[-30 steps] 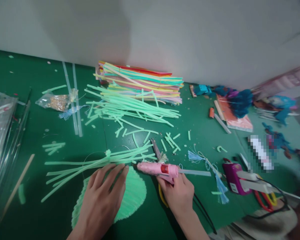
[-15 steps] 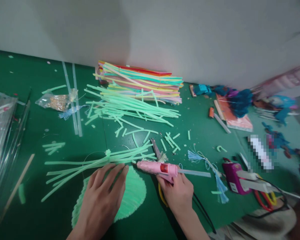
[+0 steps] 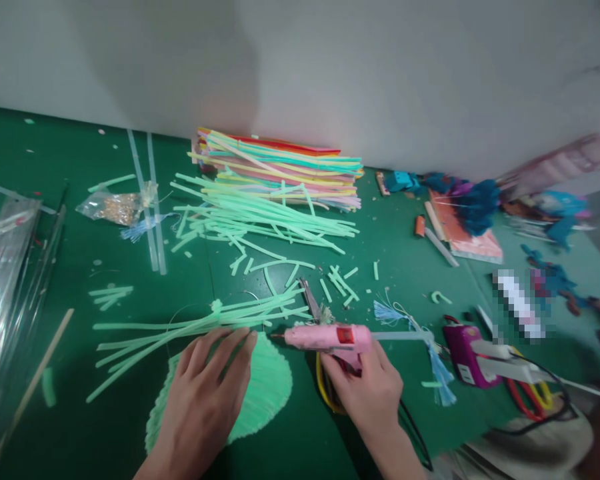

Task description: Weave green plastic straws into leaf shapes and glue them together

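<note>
My right hand (image 3: 369, 387) is wrapped around the handle of a pink hot glue gun (image 3: 325, 337), its nozzle pointing left. A clear glue stick (image 3: 400, 335) sticks out of the gun's back. My left hand (image 3: 210, 380) lies with fingers stretched over a fan-shaped mint-green piece (image 3: 265, 393) made of fuzzy strips; its thumb is hidden. Just beyond the fingertips, a tied bunch of mint-green pipe cleaners (image 3: 180, 333) spreads across the table. The nozzle hovers near the piece's upper edge, apart from my left fingers. Scissors (image 3: 309, 299) lie partly behind the gun.
Loose green pipe cleaners (image 3: 275, 217) and multicoloured bundles (image 3: 285, 163) lie by the wall. Cut bits (image 3: 343, 283) are scattered nearby. At right are blue tassels (image 3: 440, 377), a purple box (image 3: 467, 360) with cables, and red-handled scissors (image 3: 525, 403). Left are plastic sleeves (image 3: 10, 247) and a wooden stick (image 3: 35, 380).
My right hand has drawn the glue gun a little to the right, away from my left fingertips. The left hand stays on the green piece.
</note>
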Demonstrator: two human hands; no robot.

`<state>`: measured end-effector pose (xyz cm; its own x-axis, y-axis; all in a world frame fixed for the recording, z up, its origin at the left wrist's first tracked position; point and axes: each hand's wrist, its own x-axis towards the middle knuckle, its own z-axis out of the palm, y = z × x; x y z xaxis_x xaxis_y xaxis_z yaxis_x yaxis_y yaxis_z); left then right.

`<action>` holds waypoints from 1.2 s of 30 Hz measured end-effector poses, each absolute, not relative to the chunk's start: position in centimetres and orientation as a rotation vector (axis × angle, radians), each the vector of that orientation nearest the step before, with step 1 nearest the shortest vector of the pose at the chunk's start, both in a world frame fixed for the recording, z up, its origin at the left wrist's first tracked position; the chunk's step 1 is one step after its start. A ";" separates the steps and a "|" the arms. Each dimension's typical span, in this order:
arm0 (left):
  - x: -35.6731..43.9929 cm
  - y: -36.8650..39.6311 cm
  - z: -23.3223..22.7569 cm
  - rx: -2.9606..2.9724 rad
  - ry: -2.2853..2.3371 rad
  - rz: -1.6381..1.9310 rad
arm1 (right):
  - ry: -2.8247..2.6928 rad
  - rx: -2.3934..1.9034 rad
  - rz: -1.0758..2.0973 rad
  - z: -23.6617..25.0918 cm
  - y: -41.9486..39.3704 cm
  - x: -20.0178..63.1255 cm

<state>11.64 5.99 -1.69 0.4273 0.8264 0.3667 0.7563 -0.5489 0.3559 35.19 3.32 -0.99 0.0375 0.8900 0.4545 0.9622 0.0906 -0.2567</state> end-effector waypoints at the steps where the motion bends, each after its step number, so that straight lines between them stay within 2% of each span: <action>1: 11.6 6.0 -1.7 2.534 1.402 0.784 | -1.816 -1.875 -0.137 -0.6 3.2 35.6; 5: 10.8 5.5 -1.2 2.518 1.408 0.834 | -1.506 -2.226 0.028 1.1 4.0 38.7; 8: 9.6 4.5 -0.7 2.495 1.598 0.830 | -1.294 -2.420 0.003 1.3 5.7 42.4; 13: 7.4 2.8 -0.3 2.368 2.018 0.460 | -1.476 -2.566 -0.167 -0.2 8.4 47.8; 16: 7.1 2.6 -0.1 2.326 2.105 0.341 | -1.636 -2.594 -0.306 0.2 8.7 47.1; 19: 7.7 3.0 0.3 2.352 2.109 0.387 | -1.721 -2.263 -0.401 2.0 8.2 42.8; 22: 8.6 3.4 0.3 2.424 2.020 0.581 | -1.908 -1.698 -0.019 3.5 7.6 36.8; 25: 9.3 3.2 -0.5 2.504 1.789 0.733 | -2.073 -1.371 0.327 3.3 7.8 32.5; 29: 10.2 2.5 -2.1 2.615 1.532 0.706 | -2.226 -1.257 0.360 1.6 8.6 31.0; 36: 11.4 2.7 -2.6 2.687 1.539 0.604 | -2.352 -1.260 0.285 0.4 9.4 31.3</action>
<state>11.39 2.65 -2.62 0.4506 0.8284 0.3328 0.8336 -0.5238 0.1752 31.34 9.39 0.42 -0.4785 0.8276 0.2935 0.7334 0.5605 -0.3846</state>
